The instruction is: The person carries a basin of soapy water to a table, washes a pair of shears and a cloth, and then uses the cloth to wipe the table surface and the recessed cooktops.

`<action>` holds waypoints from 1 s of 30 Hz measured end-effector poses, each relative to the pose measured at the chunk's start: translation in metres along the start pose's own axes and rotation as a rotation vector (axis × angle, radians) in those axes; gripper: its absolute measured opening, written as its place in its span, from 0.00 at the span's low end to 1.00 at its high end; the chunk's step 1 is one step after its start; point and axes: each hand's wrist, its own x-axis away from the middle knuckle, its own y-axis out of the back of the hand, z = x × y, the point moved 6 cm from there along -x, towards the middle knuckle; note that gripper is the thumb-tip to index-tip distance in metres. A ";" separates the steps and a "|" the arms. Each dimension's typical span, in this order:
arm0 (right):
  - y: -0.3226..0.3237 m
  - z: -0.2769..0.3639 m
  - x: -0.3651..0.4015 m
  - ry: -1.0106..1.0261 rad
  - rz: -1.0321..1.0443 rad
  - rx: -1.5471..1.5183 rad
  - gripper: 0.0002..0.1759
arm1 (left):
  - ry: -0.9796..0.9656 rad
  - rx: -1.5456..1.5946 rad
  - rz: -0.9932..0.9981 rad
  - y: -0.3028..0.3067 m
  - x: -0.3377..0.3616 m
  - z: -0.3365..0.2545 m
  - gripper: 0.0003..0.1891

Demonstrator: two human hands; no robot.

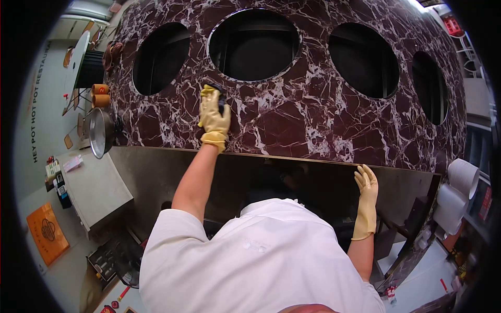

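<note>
My left hand (214, 117), in a cream-yellow rubber glove, lies on the dark red marble-patterned counter (269, 117). Under its palm and fingers is a black and yellow cloth (222, 98), whose edges stick out at both sides and past the fingertips. The hand is below and between two of the round openings cut in the counter. My right hand (366, 182) wears a matching glove and is raised at the counter's front edge, fingertips right by the rim. Its fingers are extended and loosely apart, with nothing in them.
Several dark round openings (254, 48) run along the counter. Left of it are a metal bowl (100, 133), orange-brown cups (100, 94) and a grey cabinet (96, 190). Paper rolls (462, 177) hang at the right end. A wooden sign (48, 233) is at lower left.
</note>
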 end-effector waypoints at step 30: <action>-0.057 0.018 0.041 0.058 -0.102 0.195 0.23 | -0.456 0.591 0.392 -0.089 -0.049 -0.225 0.20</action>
